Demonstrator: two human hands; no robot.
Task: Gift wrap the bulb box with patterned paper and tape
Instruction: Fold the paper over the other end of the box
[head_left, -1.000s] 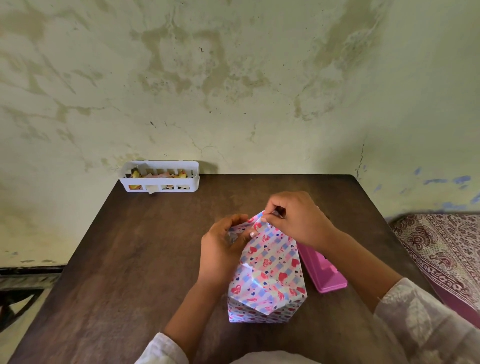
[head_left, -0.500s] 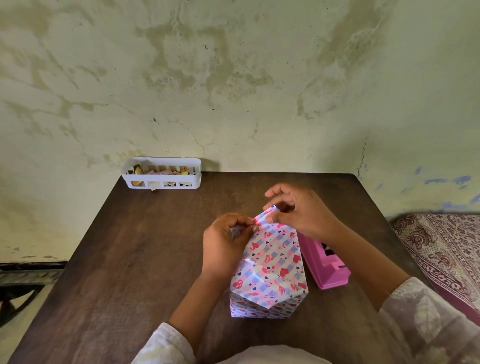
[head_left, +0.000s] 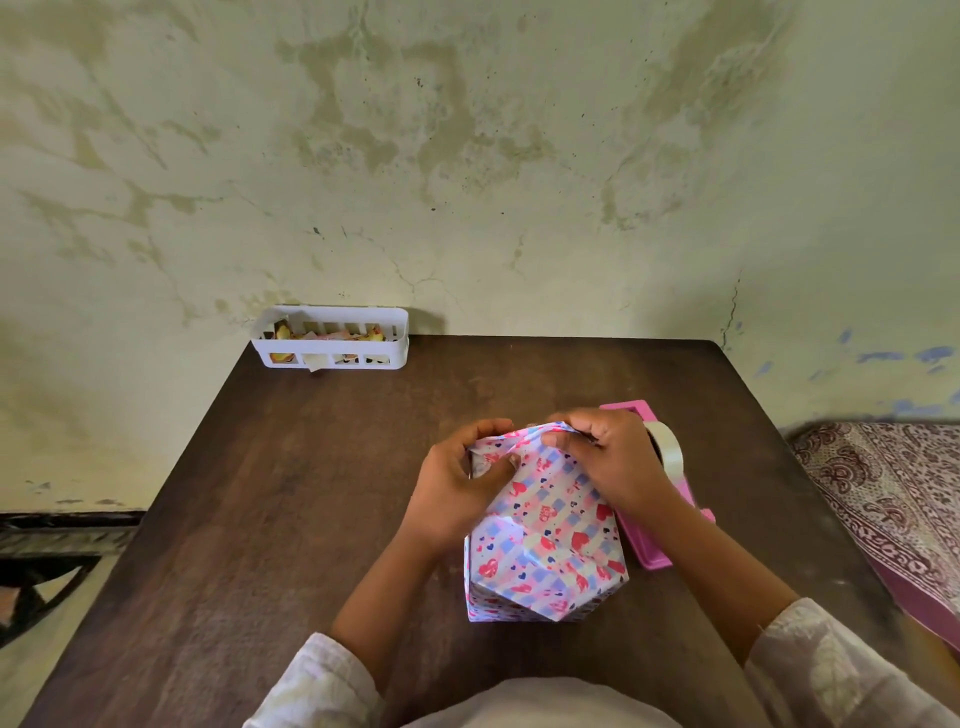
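Observation:
The bulb box (head_left: 545, 551), wrapped in pink, blue and white heart-patterned paper, lies lengthwise on the dark wooden table (head_left: 291, 499), its near end folded shut. My left hand (head_left: 457, 483) grips the left side of the far end, thumb on the paper. My right hand (head_left: 608, 462) curls over the far end's top flap and pinches it down. A roll of clear tape (head_left: 667, 449) sits in a pink dispenser (head_left: 649, 540) just right of the box, partly hidden by my right wrist.
A white slotted plastic basket (head_left: 332, 358) with small packets stands at the table's far left corner against the stained wall. A patterned maroon cloth (head_left: 893, 499) lies beyond the table's right edge. Bare tabletop spreads left of the box.
The upright paper flap at the far end has been folded down flatter. Both hands have closed in over it, and the tape roll has come into sight behind my right hand.

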